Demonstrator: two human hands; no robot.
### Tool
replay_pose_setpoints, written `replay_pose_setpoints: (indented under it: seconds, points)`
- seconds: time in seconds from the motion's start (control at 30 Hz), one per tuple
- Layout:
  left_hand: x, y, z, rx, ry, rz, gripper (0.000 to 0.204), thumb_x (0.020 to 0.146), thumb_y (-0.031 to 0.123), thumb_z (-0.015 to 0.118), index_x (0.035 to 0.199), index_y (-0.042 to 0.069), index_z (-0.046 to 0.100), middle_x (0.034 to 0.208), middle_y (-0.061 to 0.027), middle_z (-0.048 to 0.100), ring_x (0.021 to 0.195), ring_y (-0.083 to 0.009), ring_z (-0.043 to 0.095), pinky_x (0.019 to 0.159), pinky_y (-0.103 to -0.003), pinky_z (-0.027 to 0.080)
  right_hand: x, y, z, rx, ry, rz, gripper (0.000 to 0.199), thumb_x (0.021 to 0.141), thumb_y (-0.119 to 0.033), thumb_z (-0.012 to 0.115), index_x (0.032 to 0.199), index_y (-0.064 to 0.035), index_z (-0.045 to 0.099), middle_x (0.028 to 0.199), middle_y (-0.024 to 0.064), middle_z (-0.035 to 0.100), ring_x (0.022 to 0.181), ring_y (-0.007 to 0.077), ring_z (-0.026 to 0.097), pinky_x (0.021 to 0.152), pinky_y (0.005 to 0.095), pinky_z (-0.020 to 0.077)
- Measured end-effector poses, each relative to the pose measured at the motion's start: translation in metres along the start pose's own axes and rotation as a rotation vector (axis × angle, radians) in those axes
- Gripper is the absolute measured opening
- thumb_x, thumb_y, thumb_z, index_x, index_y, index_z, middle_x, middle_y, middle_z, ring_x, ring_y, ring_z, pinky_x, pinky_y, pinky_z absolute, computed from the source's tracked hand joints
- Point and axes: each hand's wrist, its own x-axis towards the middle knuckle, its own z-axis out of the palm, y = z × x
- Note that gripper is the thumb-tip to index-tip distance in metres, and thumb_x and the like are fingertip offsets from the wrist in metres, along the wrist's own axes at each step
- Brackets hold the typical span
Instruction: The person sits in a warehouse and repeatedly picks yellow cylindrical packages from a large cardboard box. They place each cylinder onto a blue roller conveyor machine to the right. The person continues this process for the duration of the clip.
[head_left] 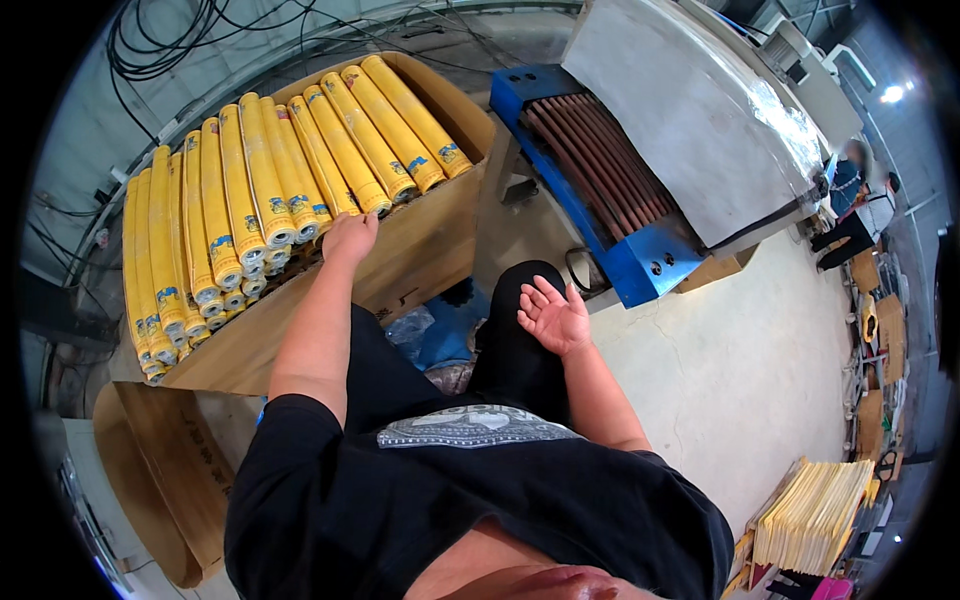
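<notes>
Head view: the left hand (349,238) reaches forward to the near ends of the yellow rolls (262,186) that lie side by side, stacked in layers, in an open cardboard box (425,250). Its fingers curl over the end of one roll in the top layer, about the middle of the row; the fingertips are hidden behind the knuckles, so whether they actually clamp that roll cannot be told. More rolls run to the left of those fingers and to the right, their far ends pointing away toward the box's back wall. Below the fingers, lower layers show their round ends.

The right hand (553,317) hangs free over the person's dark trouser leg, palm up, fingers spread wide and holding nothing. Beyond its fingertips stands a blue roller conveyor (590,190) leading into a grey metal tunnel machine (690,110). To the right of those fingers is bare concrete floor (740,350). Well behind the wrist, at the lower right, lies a stack of flattened yellow sheets (810,515). Another person (855,205) stands far off at the right.
</notes>
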Motion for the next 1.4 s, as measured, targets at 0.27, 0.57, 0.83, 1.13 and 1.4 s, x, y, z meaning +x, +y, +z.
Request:
replay_pose_setpoints:
  seconds: [0.27,0.57,0.83,1.13,1.4]
  points:
    - [0.006,-0.007,0.005,-0.002,-0.004,0.004,0.054,0.097,0.043,0.027,0.111,0.009,0.067,0.119,-0.0125,0.061,0.118,-0.0240,0.051,0.098,-0.038,0.043,-0.001,0.001,0.000,-0.021,-0.013,-0.017,0.059,0.093,-0.052,0.047,0.130,-0.0068,0.049,0.126,0.0170,0.056,0.110,0.0308,0.056,0.092,0.0488,0.0457]
    - [0.001,-0.002,0.002,0.007,0.012,-0.005,0.055,0.097,0.044,0.026,0.112,0.009,0.066,0.121,-0.0122,0.060,0.119,-0.0239,0.051,0.098,-0.039,0.044,-0.002,0.000,0.000,0.005,-0.019,-0.014,0.059,0.092,-0.053,0.047,0.129,-0.0068,0.049,0.126,0.0180,0.055,0.111,0.0316,0.056,0.093,0.0497,0.0453]
    - [0.003,-0.003,0.004,0.002,0.007,0.005,0.055,0.097,0.043,0.026,0.110,0.008,0.067,0.118,-0.0131,0.060,0.116,-0.0253,0.053,0.096,-0.040,0.045,0.012,-0.018,0.013,0.096,0.093,-0.135,0.066,0.089,-0.059,0.048,0.122,-0.0019,0.054,0.125,0.0179,0.057,0.106,0.0312,0.058,0.088,0.0438,0.0464]
    - [0.003,0.002,0.002,0.037,0.024,-0.005,0.053,0.096,0.042,0.028,0.105,0.008,0.068,0.115,-0.0141,0.061,0.112,-0.0268,0.056,0.093,-0.041,0.047,0.088,-0.093,0.057,0.168,0.419,-0.564,0.093,0.082,-0.052,0.067,0.145,-0.0016,0.020,0.140,0.0163,0.034,0.123,0.0308,0.040,0.103,0.0485,0.0366]
    - [0.013,-0.010,0.006,-0.164,0.086,0.026,0.042,0.091,0.042,0.042,0.112,0.011,0.063,0.111,-0.0148,0.064,0.104,-0.0310,0.060,0.087,-0.044,0.049,0.134,-0.130,0.032,0.212,0.173,-0.526,0.045,0.089,-0.039,0.062,0.118,-0.0066,0.052,0.109,0.0125,0.058,0.104,0.0286,0.054,0.089,0.0455,0.0455]
